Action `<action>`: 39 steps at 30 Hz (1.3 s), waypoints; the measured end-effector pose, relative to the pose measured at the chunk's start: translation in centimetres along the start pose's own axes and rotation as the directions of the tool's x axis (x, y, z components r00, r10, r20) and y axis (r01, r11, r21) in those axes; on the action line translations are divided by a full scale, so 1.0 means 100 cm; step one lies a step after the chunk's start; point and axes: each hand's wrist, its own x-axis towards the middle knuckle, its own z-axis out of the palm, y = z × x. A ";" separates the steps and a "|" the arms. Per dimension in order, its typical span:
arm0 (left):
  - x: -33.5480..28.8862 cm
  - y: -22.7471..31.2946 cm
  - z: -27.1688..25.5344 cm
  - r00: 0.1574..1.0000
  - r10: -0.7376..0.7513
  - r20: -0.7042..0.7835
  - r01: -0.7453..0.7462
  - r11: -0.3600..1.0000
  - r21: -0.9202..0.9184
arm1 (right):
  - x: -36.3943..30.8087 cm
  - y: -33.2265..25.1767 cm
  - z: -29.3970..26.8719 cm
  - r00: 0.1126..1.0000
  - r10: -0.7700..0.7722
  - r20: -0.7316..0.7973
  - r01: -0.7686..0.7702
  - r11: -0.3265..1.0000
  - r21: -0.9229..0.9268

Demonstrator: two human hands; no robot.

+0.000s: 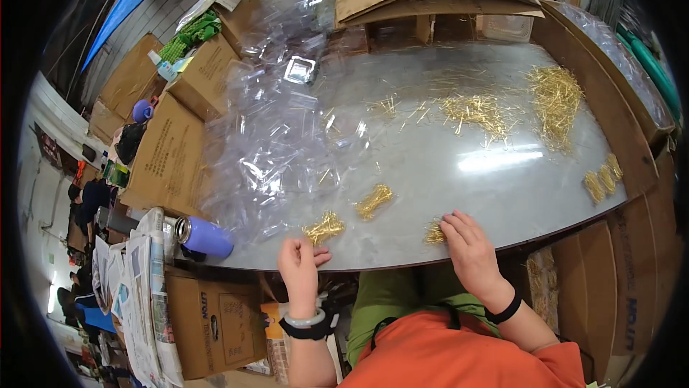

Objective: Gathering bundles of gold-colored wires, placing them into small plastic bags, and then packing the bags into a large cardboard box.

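We see the left hand (298,265), fingers partly curled, just beside a gold bundle (324,228) on the grey table (438,180). The right hand (470,250), fingers close together, overlaps a second bundle (434,232) near the table's front edge. We cannot tell whether either hand grips anything.

The left forearm (310,359) rises almost straight, its hand (297,266) turned inward with the fingers partly bent. Opposite, I see the right forearm (530,327) slanting in, the right hand (471,250) palm down, fingers nearly straight and close together, thumb hidden from me.
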 end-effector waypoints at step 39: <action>-0.065 0.000 0.094 0.811 0.040 0.584 -0.012 0.999 -0.051 | 0.009 -0.019 0.003 0.989 -0.034 -0.143 0.080 0.942 0.326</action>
